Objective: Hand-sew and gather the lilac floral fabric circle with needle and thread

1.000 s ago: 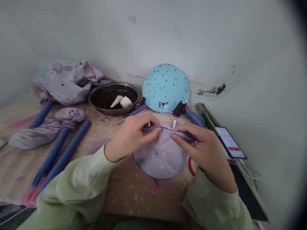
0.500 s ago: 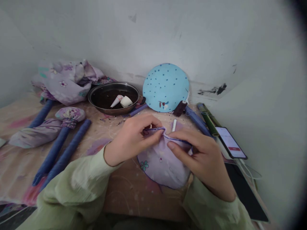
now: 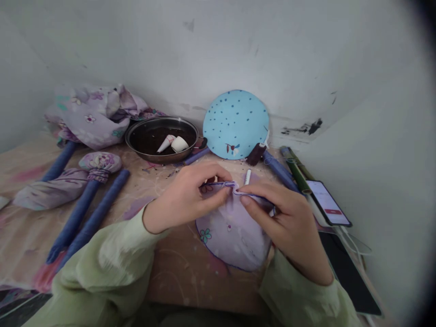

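Note:
A pale purple piece of flowered cloth (image 3: 235,236) with a dark blue edge hangs between my hands, its lower rim curved. My left hand (image 3: 194,193) pinches the top edge between thumb and fingers. Close beside it, my right hand (image 3: 286,222) grips the same edge, thumb in front and fingers behind. A small fold of cloth stands up between the two pinches. Whether a needle is in either hand I cannot make out. Just behind the cloth, a white marker-like stick (image 3: 247,176) lies on the table.
At the back are a dark pan (image 3: 161,159) holding white pieces, a round blue dotted panel (image 3: 235,118) and a dark thread spool (image 3: 256,154). Blue wrapped rods (image 3: 93,220) and cloth bundles (image 3: 91,118) lie left. On the right are a phone (image 3: 329,204), bamboo pieces (image 3: 298,170) and a black tablet-like slab (image 3: 347,272).
My right hand has shifted slightly left, closer to my left hand. The cloth edge between them has bunched into a tighter fold.

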{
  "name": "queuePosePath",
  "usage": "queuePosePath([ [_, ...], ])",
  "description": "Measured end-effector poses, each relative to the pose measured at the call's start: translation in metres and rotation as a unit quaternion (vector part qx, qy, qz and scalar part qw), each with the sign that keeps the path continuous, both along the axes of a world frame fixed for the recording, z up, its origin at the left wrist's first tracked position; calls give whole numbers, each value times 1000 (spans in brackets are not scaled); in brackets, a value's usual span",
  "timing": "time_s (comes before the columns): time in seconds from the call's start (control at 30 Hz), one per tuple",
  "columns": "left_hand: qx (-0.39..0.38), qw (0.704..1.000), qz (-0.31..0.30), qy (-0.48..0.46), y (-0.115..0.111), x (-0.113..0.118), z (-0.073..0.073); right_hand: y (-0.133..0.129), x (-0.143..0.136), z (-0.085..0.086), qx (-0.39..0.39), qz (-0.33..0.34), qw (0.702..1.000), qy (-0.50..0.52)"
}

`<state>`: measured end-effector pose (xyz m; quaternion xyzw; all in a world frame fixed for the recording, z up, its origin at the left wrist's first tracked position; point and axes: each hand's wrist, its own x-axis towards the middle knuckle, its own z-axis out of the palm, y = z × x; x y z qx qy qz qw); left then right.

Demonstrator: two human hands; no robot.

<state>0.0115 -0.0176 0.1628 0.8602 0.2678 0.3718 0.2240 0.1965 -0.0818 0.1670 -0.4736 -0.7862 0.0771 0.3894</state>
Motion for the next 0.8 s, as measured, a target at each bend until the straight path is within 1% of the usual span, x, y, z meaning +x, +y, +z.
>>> queuePosePath([
  [0.13, 13, 1000, 13, -7, -1, 2, -2, 1, -1, -1, 10, 13, 1000, 1],
  [0.23, 28, 999, 19, -10, 0, 3, -4, 0, -2, -1, 15, 11, 1000, 2],
  [0.4, 34, 999, 8, -9, 0, 3, -5, 0, -3, -1, 13, 13, 1000, 1],
  [0.63, 29, 1000, 9, 0, -1, 3, -3, 3, -4, -1, 22, -1, 1000, -1],
  [0.7, 34, 999, 14, -6, -1, 3, -3, 3, -5, -2, 27, -5, 1000, 2],
  [0.8, 44, 998, 30, -18, -1, 4, -4, 3, -4, -4, 24, -29, 999, 14],
])
